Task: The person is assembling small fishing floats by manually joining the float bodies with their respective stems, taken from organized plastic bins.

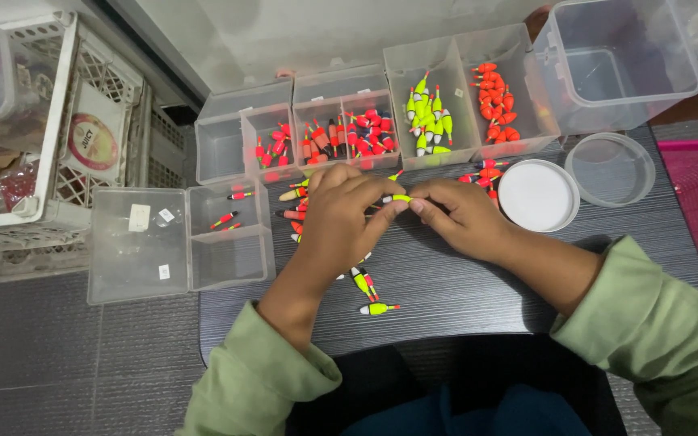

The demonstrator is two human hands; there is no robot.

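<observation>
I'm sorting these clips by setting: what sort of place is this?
Probably a home or small workshop sorting corner: a low dark table over floor tiles, clear compartment boxes of bright fishing floats, and a white plastic crate alongside.

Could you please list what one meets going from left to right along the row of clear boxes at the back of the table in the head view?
Empty box → red floats → red-and-blue floats → yellow-green floats → orange floats → big empty tub.
</observation>
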